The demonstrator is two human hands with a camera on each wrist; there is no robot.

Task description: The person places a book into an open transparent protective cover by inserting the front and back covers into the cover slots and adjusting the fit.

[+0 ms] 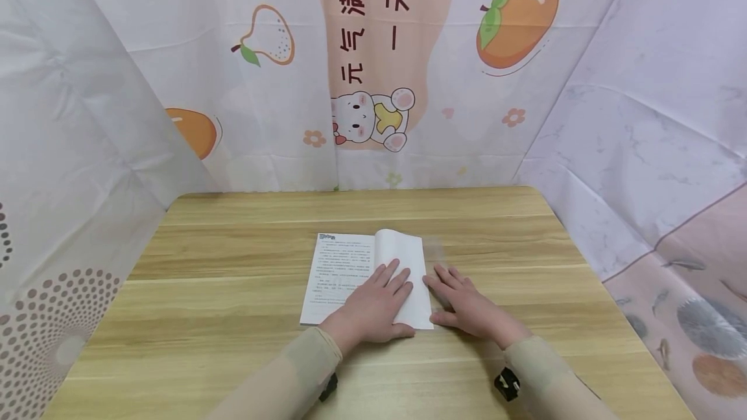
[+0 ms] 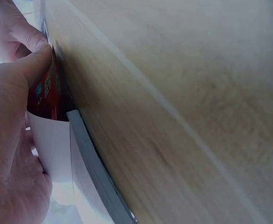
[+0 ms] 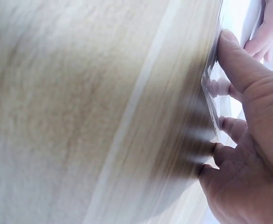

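Note:
An open book (image 1: 335,277) lies on the wooden table, its left page printed with dark text. A blank white leaf (image 1: 403,251) curves over the right half. My left hand (image 1: 376,306) rests on that leaf, fingers extended. In the left wrist view a red printed surface (image 2: 47,91) shows inside the leaf's curve, beside the thumb. At the book's right edge, my right hand (image 1: 469,306) has its fingers spread and its thumb touching the white leaf's edge. Clear plastic film (image 1: 433,251) sticks out there, partly under the right fingers; the right wrist view shows this film (image 3: 210,100) near the fingertips.
The wood-grain table (image 1: 222,277) extends around the book on all sides. Behind it hangs a white cloth (image 1: 280,102) with fruit prints and lettering. More patterned cloth (image 1: 659,115) borders the right, and another sheet (image 1: 76,148) the left.

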